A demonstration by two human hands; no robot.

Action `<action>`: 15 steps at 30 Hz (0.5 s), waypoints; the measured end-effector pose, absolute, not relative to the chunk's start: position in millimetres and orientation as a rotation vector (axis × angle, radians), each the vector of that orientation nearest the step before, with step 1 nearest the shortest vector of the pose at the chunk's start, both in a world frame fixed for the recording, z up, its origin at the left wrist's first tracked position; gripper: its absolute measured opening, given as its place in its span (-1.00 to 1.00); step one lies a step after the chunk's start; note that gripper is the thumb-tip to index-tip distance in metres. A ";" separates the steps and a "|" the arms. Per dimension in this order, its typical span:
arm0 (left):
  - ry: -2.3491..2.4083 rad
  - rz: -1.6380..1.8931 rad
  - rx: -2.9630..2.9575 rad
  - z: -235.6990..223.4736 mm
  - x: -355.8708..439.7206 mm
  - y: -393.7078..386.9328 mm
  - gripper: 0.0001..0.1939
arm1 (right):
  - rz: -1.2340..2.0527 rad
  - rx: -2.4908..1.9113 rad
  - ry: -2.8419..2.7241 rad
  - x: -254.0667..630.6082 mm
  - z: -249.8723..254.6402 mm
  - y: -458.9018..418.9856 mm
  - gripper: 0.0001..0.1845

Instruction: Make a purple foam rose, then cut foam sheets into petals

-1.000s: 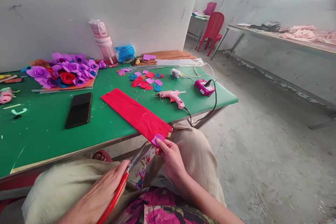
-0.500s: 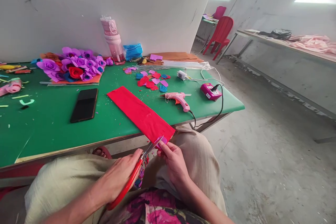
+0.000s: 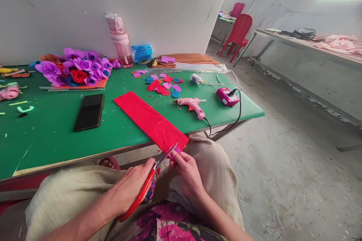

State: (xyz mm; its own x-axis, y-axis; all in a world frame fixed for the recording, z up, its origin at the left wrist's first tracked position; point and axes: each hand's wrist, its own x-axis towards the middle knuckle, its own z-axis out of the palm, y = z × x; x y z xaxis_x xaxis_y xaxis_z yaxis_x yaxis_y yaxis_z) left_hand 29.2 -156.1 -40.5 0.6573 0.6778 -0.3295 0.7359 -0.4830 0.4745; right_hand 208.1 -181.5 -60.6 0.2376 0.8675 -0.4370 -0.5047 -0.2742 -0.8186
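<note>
My left hand (image 3: 132,184) is closed around the red-handled scissors (image 3: 138,201), their blades slanting up and right. The blades lie at the near end of a long red crepe paper strip (image 3: 151,120), which stretches from the green table over its edge toward my lap. My right hand (image 3: 186,171) pinches the strip's end together with a small purple paper piece (image 3: 173,151) lying on it. One blade passes over the purple piece. My right fingertips are close beside the blade tips. Whether the blades have paper between them is hard to make out.
On the green table (image 3: 56,120) are a black phone (image 3: 89,113), a pink glue gun (image 3: 190,104) with its cord, cut paper petals (image 3: 161,88), a purple paper flower bunch (image 3: 85,66) and a pink bottle (image 3: 120,41). A magenta power block (image 3: 227,97) sits near the right edge.
The view has shifted slightly. The scissors' blade tips sit a little further up and right along the purple piece. Both hands keep their holds.
</note>
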 end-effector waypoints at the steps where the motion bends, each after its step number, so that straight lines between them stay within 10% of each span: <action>1: 1.100 -0.141 2.283 -39.9 29.7 -156.2 -0.65 | 1.389 -1.246 -0.397 208.0 -60.5 -181.6 -0.64; 15: 1.134 -0.123 2.181 -30.1 35.6 -158.4 -0.76 | 1.392 -1.208 -0.386 208.6 -64.6 -183.4 -0.68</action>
